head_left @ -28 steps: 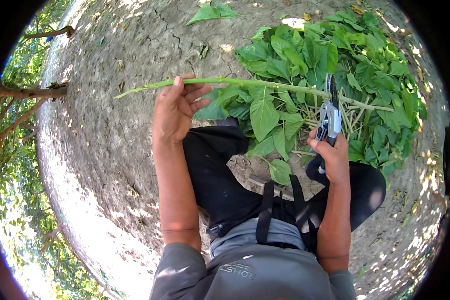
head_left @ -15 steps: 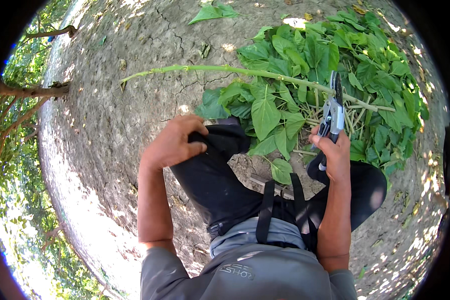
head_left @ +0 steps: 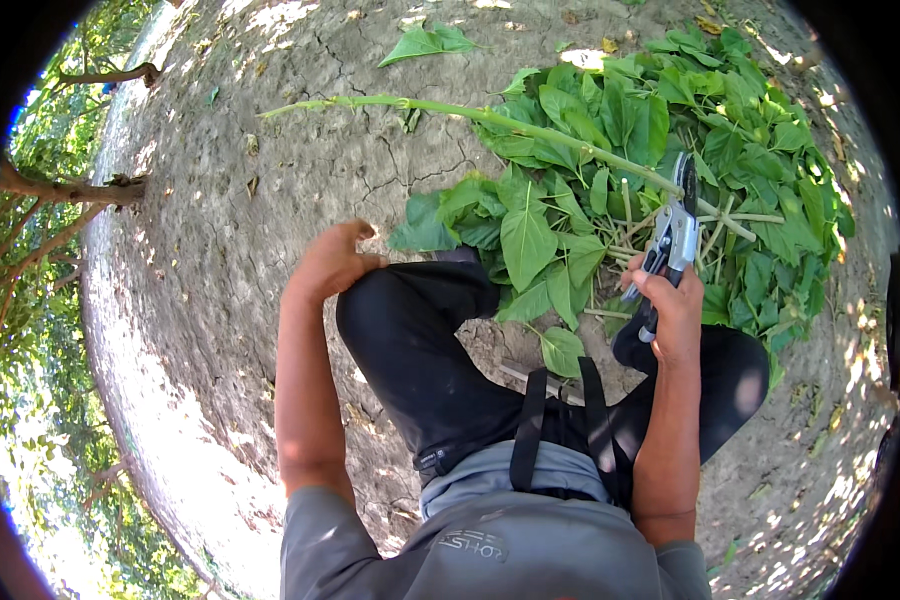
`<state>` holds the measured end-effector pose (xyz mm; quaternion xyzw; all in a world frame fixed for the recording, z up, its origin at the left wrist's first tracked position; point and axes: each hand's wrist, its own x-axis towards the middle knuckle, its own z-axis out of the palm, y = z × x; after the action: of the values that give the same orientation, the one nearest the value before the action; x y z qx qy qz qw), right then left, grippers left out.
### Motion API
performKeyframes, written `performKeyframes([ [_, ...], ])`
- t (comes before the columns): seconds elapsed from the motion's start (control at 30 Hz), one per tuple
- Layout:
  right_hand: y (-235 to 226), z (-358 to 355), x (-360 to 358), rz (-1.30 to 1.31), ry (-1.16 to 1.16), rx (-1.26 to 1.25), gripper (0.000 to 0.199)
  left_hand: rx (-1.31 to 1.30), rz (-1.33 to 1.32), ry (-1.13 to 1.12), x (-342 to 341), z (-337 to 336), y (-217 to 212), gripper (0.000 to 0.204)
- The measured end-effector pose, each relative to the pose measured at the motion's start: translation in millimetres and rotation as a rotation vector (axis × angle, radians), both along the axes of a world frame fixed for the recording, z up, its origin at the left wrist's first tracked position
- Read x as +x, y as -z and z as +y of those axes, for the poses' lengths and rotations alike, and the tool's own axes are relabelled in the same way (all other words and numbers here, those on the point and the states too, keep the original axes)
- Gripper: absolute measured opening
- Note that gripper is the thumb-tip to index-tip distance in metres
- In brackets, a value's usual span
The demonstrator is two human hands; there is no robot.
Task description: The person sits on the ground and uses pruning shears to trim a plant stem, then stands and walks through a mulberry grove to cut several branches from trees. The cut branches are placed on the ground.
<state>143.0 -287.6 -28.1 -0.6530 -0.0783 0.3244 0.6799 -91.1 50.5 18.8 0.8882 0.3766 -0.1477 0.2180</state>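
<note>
My right hand is wrapped round the handles of silver and black pruning shears. Their jaws lie across a long, bare green stem near its thicker right end; whether they bite into it I cannot tell. The stem's thin tip reaches far to the left over the soil. My left hand is beside my left knee, holding nothing, thumb and fingers apart, the thumb close to the black trouser leg. Under and behind the stem spreads a big pile of green leaves, with several cut stem pieces among them.
Cracked, dry soil surrounds me, with fallen leaves scattered on it. A loose green leaf lies at the far side. Brown branches and bright foliage stand at the left. Black straps hang at my waist.
My left hand has shifted left, off the top of my knee. The stem's left part has risen toward the far side. Shears and right hand have moved slightly, still at the stem.
</note>
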Motion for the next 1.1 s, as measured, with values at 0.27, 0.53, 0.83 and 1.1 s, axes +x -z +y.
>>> performKeyframes([
  [0.27,2,1,-1,0.004,0.014,-0.006,0.028,-0.176,-0.072,-0.045,-5,8,15,0.06],
  [0.53,-2,1,-4,0.0,0.003,-0.023,0.028,-0.126,0.114,-0.009,-2,27,32,0.066],
  [0.83,2,3,-10,-0.056,-0.112,-0.079,0.027,-0.842,-0.622,-0.138,62,-27,-1,0.064],
  [1.1,6,3,-5,-0.032,-0.137,-0.077,0.026,-1.352,-1.238,-0.731,107,-45,9,0.027],
])
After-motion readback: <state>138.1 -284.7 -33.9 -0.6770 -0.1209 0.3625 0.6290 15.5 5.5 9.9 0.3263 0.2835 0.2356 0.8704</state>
